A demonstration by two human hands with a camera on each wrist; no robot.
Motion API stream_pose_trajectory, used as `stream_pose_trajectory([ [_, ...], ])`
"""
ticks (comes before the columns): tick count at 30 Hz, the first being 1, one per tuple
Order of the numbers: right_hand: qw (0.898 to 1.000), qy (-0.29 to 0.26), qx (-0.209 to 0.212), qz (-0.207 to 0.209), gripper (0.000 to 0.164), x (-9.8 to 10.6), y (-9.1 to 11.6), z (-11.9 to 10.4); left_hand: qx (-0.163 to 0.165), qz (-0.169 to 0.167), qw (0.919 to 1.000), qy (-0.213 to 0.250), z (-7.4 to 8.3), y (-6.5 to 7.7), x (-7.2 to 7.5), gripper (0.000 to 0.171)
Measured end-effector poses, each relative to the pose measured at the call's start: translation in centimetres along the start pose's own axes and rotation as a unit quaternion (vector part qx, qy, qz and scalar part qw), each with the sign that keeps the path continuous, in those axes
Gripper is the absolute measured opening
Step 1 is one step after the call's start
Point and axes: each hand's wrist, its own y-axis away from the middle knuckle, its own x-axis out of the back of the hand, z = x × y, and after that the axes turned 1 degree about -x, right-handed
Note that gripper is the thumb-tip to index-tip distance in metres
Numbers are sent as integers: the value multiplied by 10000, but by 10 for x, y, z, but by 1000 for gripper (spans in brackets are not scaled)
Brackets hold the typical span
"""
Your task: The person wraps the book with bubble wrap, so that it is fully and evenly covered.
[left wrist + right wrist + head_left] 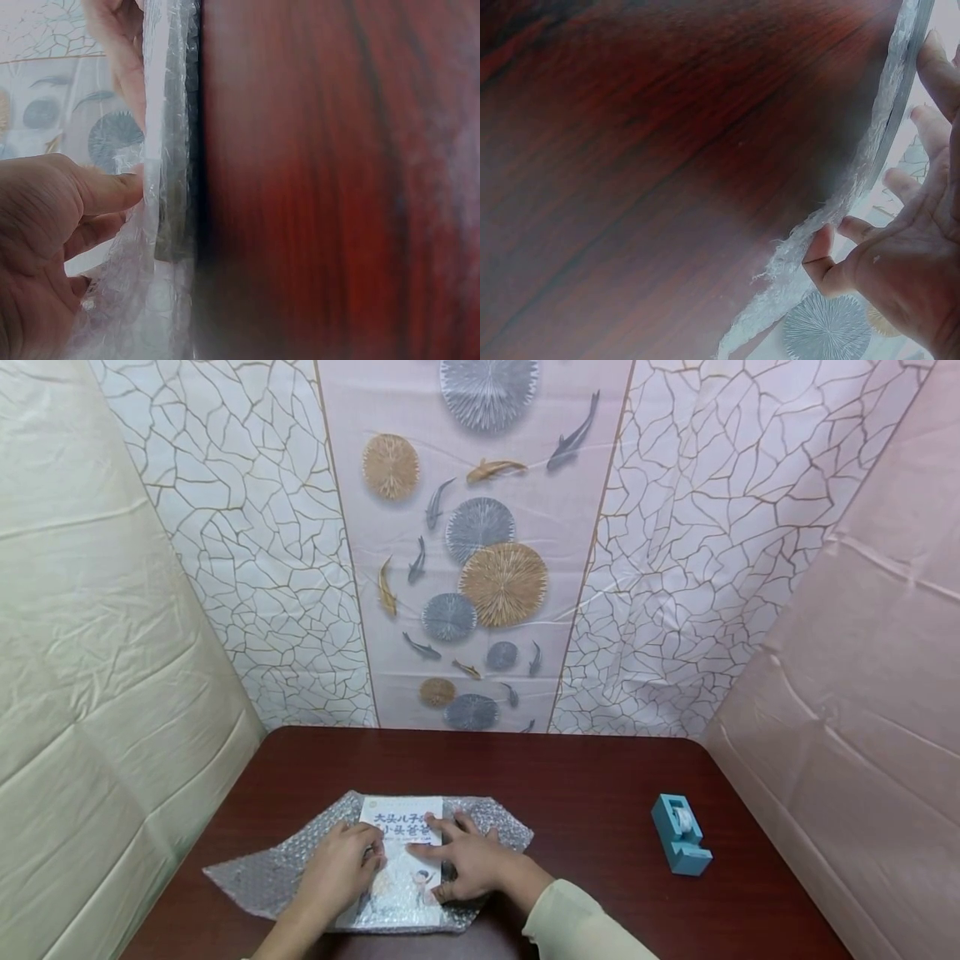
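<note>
A paperback-like book [397,893] with a white cover and dark blue Chinese characters lies face up on a sheet of bubble wrap [262,875]. The sheet sticks out on both sides of it. At the book's left side my left hand [339,867] pinches the wrap with bent fingers; in the left wrist view, the thumb of this hand [45,232] meets the wrap along the book's edge. My right hand [476,860] rests on the right part of the cover, fingers spread. In the right wrist view, several fingers of this hand [915,262] reach over the book's edge.
A blue tape dispenser [681,835] with a roll of tape stands at the right of the dark red wooden table [585,810]. Behind the table hangs a patterned curtain [480,652], with plain cloth on either side.
</note>
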Motion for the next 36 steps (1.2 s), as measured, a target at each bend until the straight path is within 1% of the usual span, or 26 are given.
stream_pose_trajectory([
  [3, 10000, -13, -12, -13, 77, 0, 0, 1, -27, 35, 10000, 64, 0, 0, -2, 24],
  [6, 10000, -47, -17, -29, 77, 1, -1, 1, 67, 8, 9999, 118, -2, -1, -4, 26],
  [10, 10000, 12, -61, 31, 78, 3, -2, -1, 174, -220, 9995, 161, -1, -4, -1, 28],
  [16, 9998, 124, -132, 50, 78, 1, -3, -5, -23, -483, 9988, 14, 0, -5, 1, 27],
  [19, 9997, 164, -169, 47, 79, -2, -4, -7, -123, -478, 9987, -89, 0, -3, 1, 28],
  [24, 9997, 198, -166, 47, 81, -2, -4, -10, -224, -371, 9990, -129, 0, -2, -1, 29],
  [27, 9997, 217, -81, 2, 80, -2, -3, -11, -147, -439, 9989, -27, 1, -2, -1, 29],
  [32, 9996, 266, 19, -74, 73, -3, -2, -12, -13, -558, 9984, 124, 2, -3, 0, 29],
  [36, 9993, 363, 30, -92, 73, -2, -2, -13, 42, -599, 9981, 160, 3, -3, 0, 28],
])
